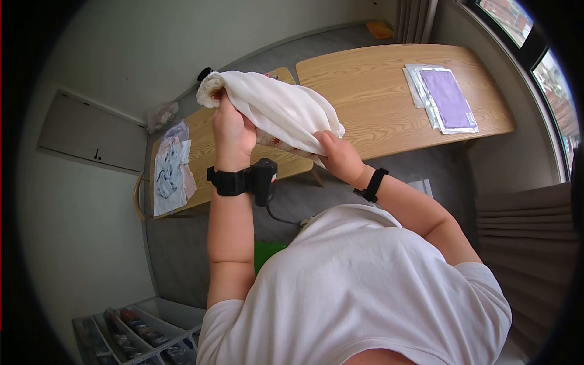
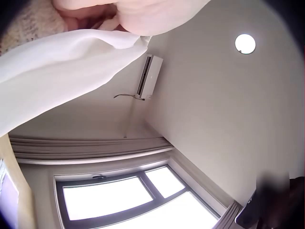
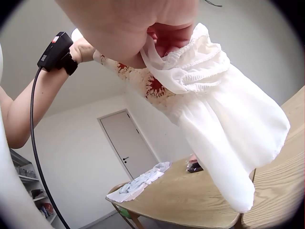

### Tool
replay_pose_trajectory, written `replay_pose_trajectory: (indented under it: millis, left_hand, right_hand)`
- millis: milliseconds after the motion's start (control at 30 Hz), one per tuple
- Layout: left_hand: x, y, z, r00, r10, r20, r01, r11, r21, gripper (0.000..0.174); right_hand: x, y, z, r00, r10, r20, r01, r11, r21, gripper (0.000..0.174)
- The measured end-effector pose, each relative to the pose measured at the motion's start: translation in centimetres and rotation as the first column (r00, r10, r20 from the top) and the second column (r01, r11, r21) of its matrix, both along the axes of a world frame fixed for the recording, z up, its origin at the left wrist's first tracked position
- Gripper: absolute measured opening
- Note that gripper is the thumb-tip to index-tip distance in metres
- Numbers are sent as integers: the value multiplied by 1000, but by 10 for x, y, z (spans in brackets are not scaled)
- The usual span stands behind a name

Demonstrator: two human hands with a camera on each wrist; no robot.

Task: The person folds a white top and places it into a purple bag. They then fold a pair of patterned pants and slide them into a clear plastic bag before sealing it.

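Note:
A white cloth garment (image 1: 280,100) is held up in both hands above the tables. My left hand (image 1: 234,132) grips its far-left end, by a cream knitted-looking edge (image 1: 210,91); part of those fingers is hidden in the cloth. At the other end my right hand (image 1: 342,158) pinches the fabric between thumb and fingers. In the right wrist view, that hand (image 3: 138,28) holds the cloth beside gathered, elastic-like rows (image 3: 202,76). Cream trim with dark red flower shapes (image 3: 155,86) runs between the two hands, and loose white fabric hangs below.
A purple item in clear packaging (image 1: 449,100) lies on the right wooden table (image 1: 365,79). Folded clothes (image 1: 173,173) are on the left table (image 1: 204,125), near a chair (image 1: 139,198). A grey divided organizer (image 1: 155,347) stands at lower left. Curtains (image 1: 523,225) hang by the window.

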State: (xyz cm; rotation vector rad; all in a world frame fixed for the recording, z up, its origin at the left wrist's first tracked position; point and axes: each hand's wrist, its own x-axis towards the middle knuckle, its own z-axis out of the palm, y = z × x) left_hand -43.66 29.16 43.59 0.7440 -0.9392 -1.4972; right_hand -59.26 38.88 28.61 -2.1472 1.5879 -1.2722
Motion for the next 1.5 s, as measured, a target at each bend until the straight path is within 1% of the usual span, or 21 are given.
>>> replay_pose_trajectory:
  millis: [100,233,300,367,467,567,600,667,700,767,800,867,900,1033,1100,1233,1300,1400,1433,1467,1500]
  left_hand:
    - [5,-4,-1,995,-94,-31,95,994,51,33]
    - [-5,1,4,978,-135,-156,156,979,132,35]
    - [-13,4,6,962,-54,-266,96,984,148,35]
    - [-20,1,4,942,-45,-333,92,988,124,34]
    - [-33,0,2,903,-12,-429,62,993,104,31]
    - [-42,4,4,885,42,-464,29,989,144,31]
    - [-42,-3,-2,887,50,-458,11,992,129,31]
    - [-38,-19,-16,889,61,-454,-12,994,110,32]
    - [-32,-29,-23,902,26,-430,21,994,105,34]
    - [-21,-36,-23,913,0,-408,46,994,103,36]
    - [-18,-36,-20,942,7,-336,56,983,176,38]
    - [-11,-40,-23,970,-16,-241,83,959,271,42]
    - [-6,-47,-30,970,-8,-244,76,958,275,42]
    - [10,-69,-73,980,49,-193,35,913,407,41]
    - [22,-63,-92,986,77,-145,-6,899,438,42]
    - [48,-61,-144,968,209,-140,-108,847,521,39]
    - [59,-64,-163,951,255,-173,-91,769,632,36]
    - [66,-81,-193,928,278,-248,-42,738,673,37]
    - [66,-88,-201,923,267,-278,-13,742,670,38]
    - [68,-99,-207,907,227,-354,56,769,637,37]
    - [67,-111,-207,899,212,-384,84,776,626,37]
  right_hand:
    - [-2,-4,-1,997,-38,62,39,999,-11,40]
    - [1,-4,4,999,-45,-17,44,996,-76,52]
    - [8,-2,6,997,-66,-29,61,987,-147,59]
    - [16,-3,1,988,-146,57,152,983,-106,74]
    - [26,-12,-8,951,-283,126,289,957,-30,79]
    - [27,-23,-13,894,-410,180,424,904,-45,67]
    - [23,-28,-21,894,-409,180,424,905,-47,67]
    - [7,-38,-38,887,-410,213,378,909,174,43]
    - [-3,-40,-38,889,-405,213,375,912,170,43]
    - [-22,-38,-31,826,-359,435,264,928,264,25]
    - [-35,-38,-28,830,-354,432,258,929,265,25]
    - [-59,-38,-25,816,-210,539,2,932,361,25]
    - [-67,-37,-27,819,-207,535,-4,931,366,25]
    - [-89,-39,-18,913,-103,396,-56,928,370,26]
    - [-87,-35,-16,979,-87,184,-6,891,453,29]
    - [-79,-46,-38,991,127,37,-130,885,447,33]
    - [-72,-58,-43,987,158,-4,-135,858,496,35]
    - [-69,-87,-51,988,131,-76,-83,889,450,37]
    - [-69,-98,-47,988,64,-143,10,887,462,38]
    - [-73,-112,-48,968,8,-250,81,935,344,40]
    - [-78,-129,-45,969,-25,-244,93,959,269,40]
